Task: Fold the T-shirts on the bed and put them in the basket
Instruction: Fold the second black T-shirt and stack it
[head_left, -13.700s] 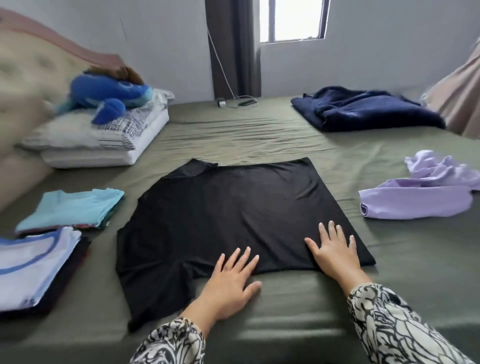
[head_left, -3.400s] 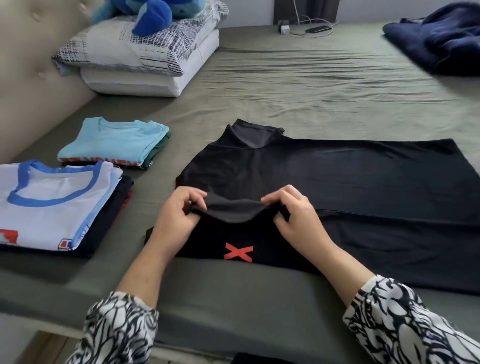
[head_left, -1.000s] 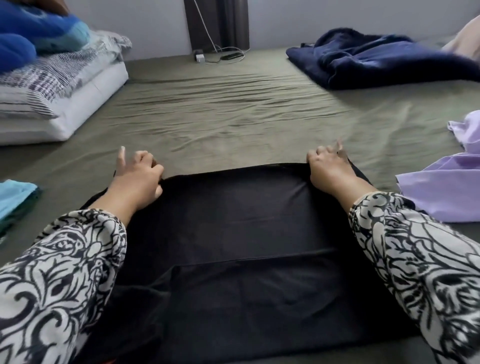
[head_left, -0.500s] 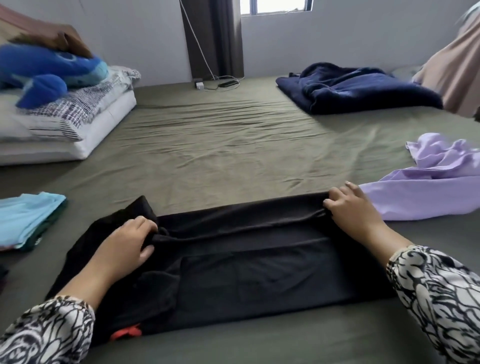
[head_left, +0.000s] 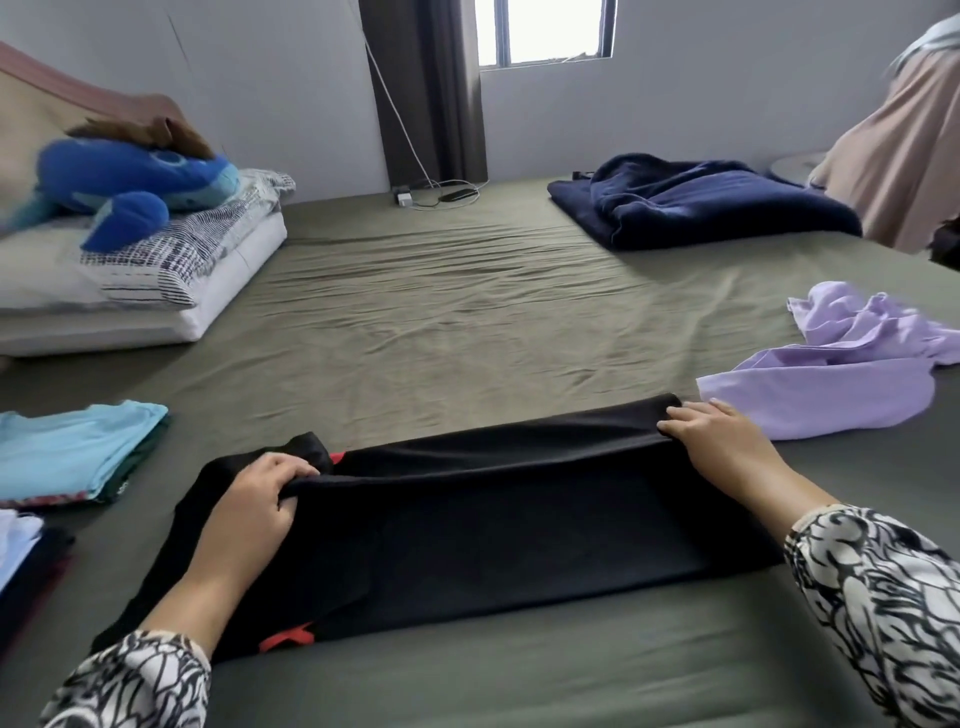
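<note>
A black T-shirt (head_left: 493, 530) with a red mark lies across the near part of the olive bed (head_left: 467, 322), partly folded lengthwise. My left hand (head_left: 254, 504) pinches the folded top layer near the shirt's left end. At the right end my right hand (head_left: 722, 441) grips the same folded edge. A loose lilac T-shirt (head_left: 841, 379) lies crumpled to the right. Folded shirts sit at the left: a light blue one (head_left: 72, 447) on a stack, and a white one (head_left: 15, 540) on a dark stack. No basket is in view.
Pillows (head_left: 130, 280) with a blue plush toy (head_left: 130, 182) sit at the far left by the headboard. A navy blanket (head_left: 701, 202) lies at the far right. A charger and cable (head_left: 436, 195) rest by the curtain. Beige cloth (head_left: 893, 150) hangs at the right edge.
Both hands have drawn the shirt's far edge toward me, narrowing the black T-shirt into a band. The view has tilted up a little.
</note>
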